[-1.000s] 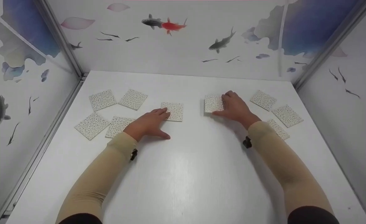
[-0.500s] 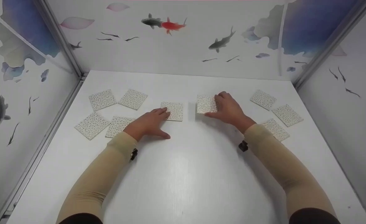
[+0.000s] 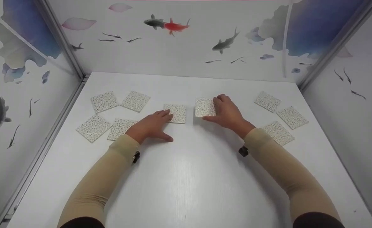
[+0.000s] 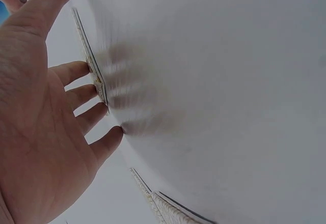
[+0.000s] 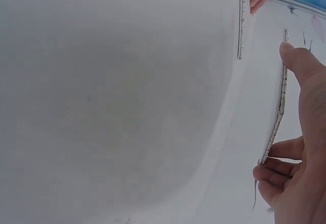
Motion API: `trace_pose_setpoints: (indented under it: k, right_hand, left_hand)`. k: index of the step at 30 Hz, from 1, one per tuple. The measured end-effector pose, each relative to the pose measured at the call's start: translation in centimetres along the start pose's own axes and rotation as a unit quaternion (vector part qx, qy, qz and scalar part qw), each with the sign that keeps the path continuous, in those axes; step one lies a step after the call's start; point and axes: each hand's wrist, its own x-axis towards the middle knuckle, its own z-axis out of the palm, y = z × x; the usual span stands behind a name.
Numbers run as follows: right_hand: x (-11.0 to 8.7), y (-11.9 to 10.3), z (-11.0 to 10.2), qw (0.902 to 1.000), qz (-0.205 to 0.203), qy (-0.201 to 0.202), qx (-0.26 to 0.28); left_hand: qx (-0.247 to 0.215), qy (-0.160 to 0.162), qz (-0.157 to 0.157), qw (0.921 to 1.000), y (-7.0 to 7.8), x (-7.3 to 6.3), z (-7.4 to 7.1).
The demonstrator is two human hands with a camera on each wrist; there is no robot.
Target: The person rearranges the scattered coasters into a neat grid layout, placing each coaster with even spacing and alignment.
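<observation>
My left hand [image 3: 151, 126] rests its fingertips on the left edge of a speckled square tile [image 3: 178, 114] lying flat mid-table. Its thumb is spread away; in the left wrist view the fingers of that hand [image 4: 46, 122] reach out fairly straight to the tile's edge [image 4: 91, 61]. To the right, my right hand [image 3: 231, 114] holds a second speckled tile [image 3: 204, 107] by its right side, raised off the table. From the right wrist, that tile [image 5: 282, 91] shows edge-on between thumb and fingers. A narrow gap separates the two tiles in the head view.
Several matching tiles [image 3: 104, 101] lie flat at the left of the white table [image 3: 179, 183], one partly behind the left hand. Three more tiles [image 3: 292, 117] lie at the right, one partly under the right forearm. Fish-patterned walls [image 3: 192, 53] enclose the back and sides.
My right hand has moved left with its tile, bringing it closer to the flat middle tile. The left hand and the tile under its fingertips have stayed still.
</observation>
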Motion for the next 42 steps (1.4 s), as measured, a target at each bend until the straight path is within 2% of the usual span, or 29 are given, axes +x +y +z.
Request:
trace_pose_setpoints:
  k: [6,21,29,36,42]
  right_hand:
    - [0.0,-0.9,0.2,0.9998,-0.011,-0.007,-0.014]
    - [0.2,-2.5,0.8,0.9999,-0.010,-0.004,0.001]
    - [0.4,-2.7,1.0,1.0000,-0.005,-0.006,0.000]
    - [0.4,-2.4,1.4,0.9997,-0.023,0.000,-0.005]
    - [0.3,-2.4,1.9,0.9998,-0.017,-0.003,-0.011]
  left_hand:
    - [0.013,0.003,0.000,0.9999,-0.3,0.3,0.4]
    - [0.016,0.003,0.006,0.9999,-0.3,0.3,0.2]
    - [0.008,0.003,0.011,0.9999,-0.3,0.0,0.0]
    - [-0.010,0.002,0.010,0.9999,0.0,-0.3,-0.3]
    - [-0.004,0.002,0.010,0.9999,-0.1,-0.2,-0.1]
